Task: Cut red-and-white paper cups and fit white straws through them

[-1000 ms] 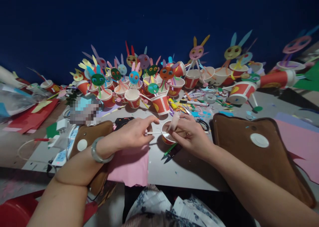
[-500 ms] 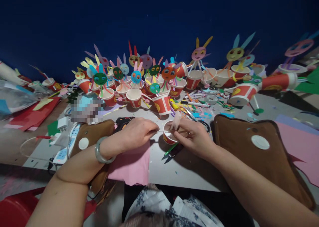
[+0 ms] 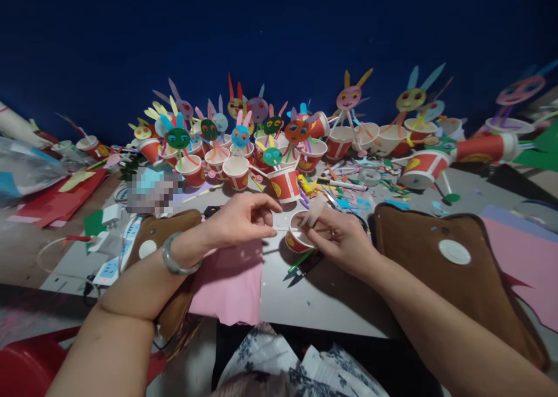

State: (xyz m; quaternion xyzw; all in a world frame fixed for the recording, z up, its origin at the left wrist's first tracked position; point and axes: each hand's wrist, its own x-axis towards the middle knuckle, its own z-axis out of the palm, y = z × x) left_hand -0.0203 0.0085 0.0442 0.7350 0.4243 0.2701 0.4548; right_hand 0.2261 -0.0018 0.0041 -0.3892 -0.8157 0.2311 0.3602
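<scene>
My left hand (image 3: 246, 218) hovers over the edge of a pink paper sheet (image 3: 229, 292), thumb and fingers apart with nothing visible in them. A pale, translucent strip-like piece (image 3: 314, 212) is pinched in my right hand (image 3: 342, 234); its exact kind is unclear. Just behind those fingers stands a small red-and-white paper cup (image 3: 295, 243), upright and partly covered by the hand. Something white shows inside it. In front of the cup lie a green stick (image 3: 300, 261) and a dark pointed tool (image 3: 296, 278), partly in shadow.
Several paper cups (image 3: 235, 173) bearing bunny-faced paper figures (image 3: 240, 136) line the back. Paper scraps and pens (image 3: 342, 183) lie before them. Brown pouches (image 3: 414, 269) flank the work area. A power strip (image 3: 111, 266) with cables sits left, red paper (image 3: 70, 199) beyond.
The fingers of my left hand have parted from a pinch, and the hand has turned slightly. My right hand stays by the cup with the pale piece.
</scene>
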